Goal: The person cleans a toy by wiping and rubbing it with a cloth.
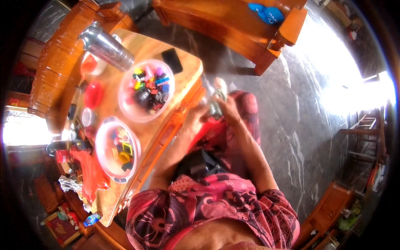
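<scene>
My left hand [198, 116] and my right hand [228, 108] are close together above my lap, fingers closed round a small pale green-and-white thing [215, 109]. A pinkish piece [220, 85] sticks up above it. Blur and glare hide what kind of thing it is. To the left of my hands, a pale pink bowl [125, 110] on the table holds several small coloured toy pieces [151, 88]. Nearer to me is a whitish basin [102, 146] with yellow and dark toy pieces [124, 157] in it.
The wooden table [152, 132] carries a steel tumbler [109, 49], a dark phone [172, 60], a red dish [93, 94] and a red plastic bag [89, 175]. A wooden bench [208, 23] with a blue toy [268, 15] stands ahead. A black pouch [202, 164] lies at my waist.
</scene>
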`<action>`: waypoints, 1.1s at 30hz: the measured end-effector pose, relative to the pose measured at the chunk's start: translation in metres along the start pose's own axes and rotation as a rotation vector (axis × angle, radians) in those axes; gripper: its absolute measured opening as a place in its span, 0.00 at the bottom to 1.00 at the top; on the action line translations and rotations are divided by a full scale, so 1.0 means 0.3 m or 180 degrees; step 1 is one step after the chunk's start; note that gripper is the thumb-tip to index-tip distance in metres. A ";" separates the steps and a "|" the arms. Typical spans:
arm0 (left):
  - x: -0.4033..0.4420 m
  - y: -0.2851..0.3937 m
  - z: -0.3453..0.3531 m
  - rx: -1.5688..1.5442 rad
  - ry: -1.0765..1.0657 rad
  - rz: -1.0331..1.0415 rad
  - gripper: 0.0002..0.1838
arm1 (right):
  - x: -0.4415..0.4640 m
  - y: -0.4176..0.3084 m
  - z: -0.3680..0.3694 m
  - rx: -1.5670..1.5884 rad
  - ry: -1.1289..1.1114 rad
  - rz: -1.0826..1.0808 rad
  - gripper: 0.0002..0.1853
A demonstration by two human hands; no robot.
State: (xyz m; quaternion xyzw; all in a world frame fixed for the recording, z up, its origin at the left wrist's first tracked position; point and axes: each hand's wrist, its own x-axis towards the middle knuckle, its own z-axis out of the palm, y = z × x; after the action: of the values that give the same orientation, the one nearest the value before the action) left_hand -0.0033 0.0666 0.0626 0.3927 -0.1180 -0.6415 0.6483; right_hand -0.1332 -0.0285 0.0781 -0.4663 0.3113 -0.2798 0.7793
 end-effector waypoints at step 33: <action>-0.029 0.003 0.087 0.0946 0.0516 0.0589 0.08 | 0.018 0.012 -0.003 0.0371 0.0083 0.0034 0.08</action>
State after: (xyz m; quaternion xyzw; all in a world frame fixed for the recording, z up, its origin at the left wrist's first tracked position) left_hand -0.0211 0.0652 0.0836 0.5220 -0.1945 -0.5210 0.6467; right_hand -0.1299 -0.0315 0.0733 -0.4147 0.3071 -0.2993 0.8026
